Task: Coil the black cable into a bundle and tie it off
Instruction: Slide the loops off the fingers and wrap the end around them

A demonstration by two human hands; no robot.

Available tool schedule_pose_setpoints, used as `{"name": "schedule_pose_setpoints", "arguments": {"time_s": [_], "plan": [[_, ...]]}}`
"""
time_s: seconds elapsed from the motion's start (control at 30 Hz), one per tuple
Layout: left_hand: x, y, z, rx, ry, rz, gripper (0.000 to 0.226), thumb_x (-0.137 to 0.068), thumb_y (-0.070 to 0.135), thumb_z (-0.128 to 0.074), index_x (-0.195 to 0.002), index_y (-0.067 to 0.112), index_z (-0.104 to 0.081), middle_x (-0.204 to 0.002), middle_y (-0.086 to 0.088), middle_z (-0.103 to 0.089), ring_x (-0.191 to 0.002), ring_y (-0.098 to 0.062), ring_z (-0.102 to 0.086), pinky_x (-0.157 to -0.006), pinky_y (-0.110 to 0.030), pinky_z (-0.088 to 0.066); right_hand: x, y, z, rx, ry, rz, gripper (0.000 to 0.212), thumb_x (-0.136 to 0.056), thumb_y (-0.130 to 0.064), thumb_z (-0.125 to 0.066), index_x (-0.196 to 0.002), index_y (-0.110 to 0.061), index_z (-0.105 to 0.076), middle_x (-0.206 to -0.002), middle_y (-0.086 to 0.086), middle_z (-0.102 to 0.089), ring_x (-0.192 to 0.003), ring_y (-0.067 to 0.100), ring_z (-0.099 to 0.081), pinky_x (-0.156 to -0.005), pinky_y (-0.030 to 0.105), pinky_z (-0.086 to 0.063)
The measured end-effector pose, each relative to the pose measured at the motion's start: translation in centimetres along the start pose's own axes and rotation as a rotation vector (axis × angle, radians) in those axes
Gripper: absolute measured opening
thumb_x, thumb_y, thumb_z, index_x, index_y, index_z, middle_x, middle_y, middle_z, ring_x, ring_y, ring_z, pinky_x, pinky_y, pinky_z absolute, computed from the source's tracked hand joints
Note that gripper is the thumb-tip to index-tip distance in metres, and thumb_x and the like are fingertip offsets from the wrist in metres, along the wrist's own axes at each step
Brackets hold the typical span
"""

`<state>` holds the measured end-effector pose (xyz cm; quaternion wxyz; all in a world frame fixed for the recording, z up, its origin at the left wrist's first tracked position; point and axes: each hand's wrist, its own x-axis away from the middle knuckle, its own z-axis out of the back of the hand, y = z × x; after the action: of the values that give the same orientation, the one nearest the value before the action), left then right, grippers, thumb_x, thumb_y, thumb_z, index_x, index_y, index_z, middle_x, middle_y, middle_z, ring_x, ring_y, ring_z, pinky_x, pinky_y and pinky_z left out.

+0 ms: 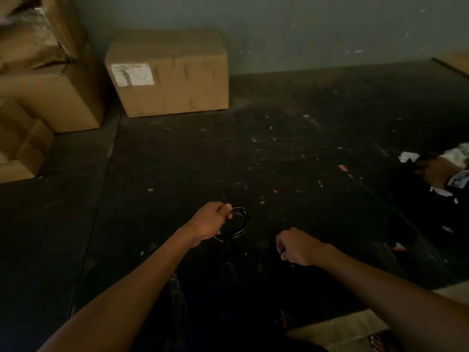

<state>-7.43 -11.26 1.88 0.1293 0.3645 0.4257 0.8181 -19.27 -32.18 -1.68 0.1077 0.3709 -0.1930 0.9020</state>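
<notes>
- Over the dark floor (291, 138), we hold our left hand (210, 221) out in front, its fingers (226, 209) curled round several loops of the black cable (242, 221).
- We see the coil hanging from that hand to its right side, just above the floor; it is not tied.
- Our right hand (297, 246) is clenched, knuckles up, a little apart from the coil. A thin strand seems to run through it, yet in this dim light we cannot tell for sure.
- Against the grey wall stands a cardboard box (168, 72) with a white label (133, 74); more cartons (48, 92) are stacked at the far left.
- Scraps of white paper (408, 156) lie at the right edge.
</notes>
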Motion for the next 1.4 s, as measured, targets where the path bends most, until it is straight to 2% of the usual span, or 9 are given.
{"name": "schedule_pose_setpoints", "arguments": {"time_s": [0.1, 0.17, 0.27, 0.43, 0.73, 0.97, 1.13, 1.23, 1.4], "plan": [[0.2, 0.1, 0.4, 0.023, 0.027, 0.014, 0.032, -0.104, 0.033, -0.037, -0.111, 0.011, -0.06, -0.079, 0.005, -0.053, -0.072, -0.011, -0.052, -0.068, -0.027, -0.045, -0.2, -1.2, 0.7, -0.003, 0.014, 0.043, 0.018, -0.093, -0.013, -0.059, -0.11, -0.014, -0.064, -0.12, 0.007, -0.06, -0.108, 0.02, -0.06, -0.095, 0.034, -0.051], [0.3, 0.1, 0.9, 0.023, 0.034, 0.014, 0.031, -0.103, 0.035, -0.039, -0.106, 0.015, -0.061, -0.078, 0.002, -0.056, -0.069, -0.013, -0.052, -0.069, -0.03, -0.046, -0.5, -2.0, 1.5, -0.037, 0.049, 0.093, 0.009, -0.092, -0.014, -0.06, -0.098, -0.019, -0.066, -0.114, 0.005, -0.066, -0.105, 0.018, -0.063, -0.092, 0.033, -0.051], [0.4, 0.3, 1.5, -0.013, 0.058, -0.009, 0.03, -0.102, 0.037, -0.04, -0.1, 0.017, -0.063, -0.078, -0.005, -0.06, -0.06, -0.013, -0.049, -0.067, -0.034, -0.044, -0.4, -3.8, 4.0, -0.161, 0.196, 0.198, 0.011, -0.093, -0.018, -0.061, -0.091, -0.029, -0.062, -0.102, -0.003, -0.067, -0.098, 0.013, -0.063, -0.087, 0.029, -0.05], [0.6, 1.5, 2.6, -0.039, 0.122, -0.034, 0.032, -0.103, 0.035, -0.04, -0.101, 0.015, -0.064, -0.077, -0.001, -0.062, -0.059, -0.008, -0.054, -0.055, -0.024, -0.043, 1.1, -8.1, 8.4, -0.315, 0.464, 0.433, 0.011, -0.093, -0.02, -0.061, -0.095, -0.031, -0.061, -0.099, -0.01, -0.064, -0.093, 0.005, -0.061, -0.084, 0.026, -0.051], [1.8, 4.5, 4.7, 0.245, 0.156, -0.111, 0.047, -0.103, 0.044, -0.032, -0.101, 0.014, -0.068, -0.057, 0.007, -0.044, -0.054, -0.007, -0.044, -0.061, -0.027, -0.042, 1.7, -11.5, 11.3, -0.228, 0.71, 0.628, 0.019, -0.088, -0.016, -0.069, -0.104, -0.024, -0.067, -0.098, -0.012, -0.064, -0.092, 0.0, -0.061, -0.083, 0.019, -0.05], [2.0, 5.0, 5.2, 0.317, 0.222, -0.177, 0.037, -0.102, 0.038, -0.04, -0.092, 0.017, -0.069, -0.055, 0.006, -0.044, -0.05, -0.005, -0.043, -0.057, -0.027, -0.04, 2.0, -12.1, 10.9, -0.101, 0.897, 0.702, 0.016, -0.09, -0.019, -0.066, -0.105, -0.023, -0.069, -0.101, -0.012, -0.06, -0.098, -0.002, -0.053, -0.088, 0.017, -0.045], [1.9, 5.2, 5.4, 0.415, 0.29, -0.162, 0.035, -0.101, 0.034, -0.045, -0.085, 0.018, -0.07, -0.055, 0.008, -0.049, -0.052, -0.007, -0.044, -0.058, -0.028, -0.04, 2.4, -12.2, 10.7, -0.008, 0.95, 0.765, 0.016, -0.093, -0.016, -0.06, -0.107, -0.022, -0.065, -0.105, -0.009, -0.056, -0.099, -0.003, -0.046, -0.086, 0.011, -0.039], [1.6, 5.5, 5.7, 0.422, 0.364, -0.156, 0.034, -0.102, 0.033, -0.045, -0.085, 0.017, -0.07, -0.06, 0.005, -0.054, -0.055, -0.008, -0.047, -0.058, -0.027, -0.041, 3.0, -12.2, 10.6, 0.041, 0.945, 0.784, 0.017, -0.094, -0.014, -0.057, -0.107, -0.022, -0.063, -0.109, -0.007, -0.055, -0.101, 0.001, -0.048, -0.089, 0.018, -0.043], [1.1, 5.6, 6.1, 0.443, 0.438, -0.138, 0.034, -0.102, 0.034, -0.043, -0.099, 0.013, -0.07, -0.077, -0.004, -0.061, -0.058, -0.011, -0.049, -0.054, -0.025, -0.041, 3.5, -12.1, 10.3, 0.047, 0.884, 0.796, 0.02, -0.095, -0.012, -0.055, -0.11, -0.022, -0.062, -0.114, -0.007, -0.053, -0.098, 0.0, -0.05, -0.086, 0.021, -0.048]]}}
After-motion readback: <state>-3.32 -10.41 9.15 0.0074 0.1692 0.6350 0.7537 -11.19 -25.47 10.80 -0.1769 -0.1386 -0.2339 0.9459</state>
